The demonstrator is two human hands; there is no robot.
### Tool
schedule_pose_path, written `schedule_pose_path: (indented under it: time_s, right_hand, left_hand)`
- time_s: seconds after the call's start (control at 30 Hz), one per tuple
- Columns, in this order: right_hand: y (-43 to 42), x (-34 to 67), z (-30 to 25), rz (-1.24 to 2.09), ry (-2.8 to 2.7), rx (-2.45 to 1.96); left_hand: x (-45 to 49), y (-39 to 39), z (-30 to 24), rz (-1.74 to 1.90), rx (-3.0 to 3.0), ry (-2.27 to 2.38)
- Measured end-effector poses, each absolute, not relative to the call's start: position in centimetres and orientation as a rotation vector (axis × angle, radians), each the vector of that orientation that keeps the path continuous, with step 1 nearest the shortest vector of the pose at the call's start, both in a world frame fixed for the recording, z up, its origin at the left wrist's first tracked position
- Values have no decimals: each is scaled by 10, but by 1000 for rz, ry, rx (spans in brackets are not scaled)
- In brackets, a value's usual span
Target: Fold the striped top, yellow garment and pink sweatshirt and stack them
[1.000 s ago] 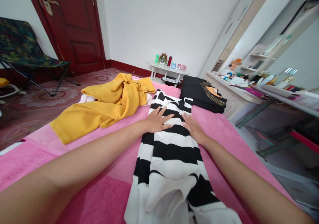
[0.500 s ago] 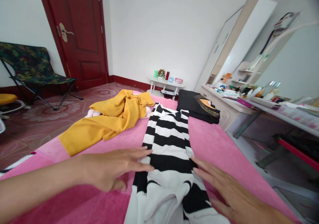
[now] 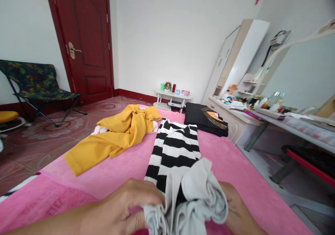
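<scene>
A black-and-white striped garment (image 3: 178,146) lies lengthwise on the pink bedspread (image 3: 220,158). Its near end, pale grey-white and bunched in folds, is raised off the bed between my hands. On the left of this bunch, my left hand (image 3: 136,203) is closed with the cloth pinched between thumb and fingers. My right hand (image 3: 234,207) grips the bunch from the right; the cloth hides most of its fingers. The garment's far part stays flat.
Crumpled yellow clothing (image 3: 125,130) lies to the left, and a folded black garment (image 3: 205,120) at the far right of the bed. A cluttered dressing table (image 3: 235,111) stands to the right. A camouflage folding chair (image 3: 39,85) and red door (image 3: 86,43) are at the left.
Both hands, earlier open and flat along the garment's sides, have come back to its near end and closed on it. That end is now lifted and bunched. The view has tilted up slightly.
</scene>
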State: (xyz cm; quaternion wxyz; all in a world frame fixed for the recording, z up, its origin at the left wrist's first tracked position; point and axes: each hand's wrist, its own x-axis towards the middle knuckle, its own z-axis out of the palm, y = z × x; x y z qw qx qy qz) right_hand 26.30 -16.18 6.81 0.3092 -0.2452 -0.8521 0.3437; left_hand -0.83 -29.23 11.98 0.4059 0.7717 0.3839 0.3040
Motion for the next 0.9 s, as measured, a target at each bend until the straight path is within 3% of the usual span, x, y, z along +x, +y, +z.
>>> schedule_pose_path:
  time_s: [0.13, 0.27, 0.37, 0.5, 0.7, 0.9]
  right_hand:
    - [-135, 238, 103, 986, -1851, -776]
    - [-70, 192, 135, 889, -1601, -720]
    - [-9, 160, 135, 759, -1545, -652]
    - [62, 142, 99, 444, -1649, -1034]
    - [106, 145, 23, 278, -1827, -1596]
    - [115, 144, 13, 225, -1820, -1730]
  left_hand:
    - [-16, -254, 123, 1358, 1632, 1114]
    - [-31, -157, 143, 1695, 1384, 1242]
    - [-47, -73, 149, 1810, 1349, 1703]
    - [-68, 8, 120, 1418, 1427, 2361]
    - [-77, 53, 38, 1017, 1384, 2585]
    - [-85, 64, 17, 869, 1429, 2649]
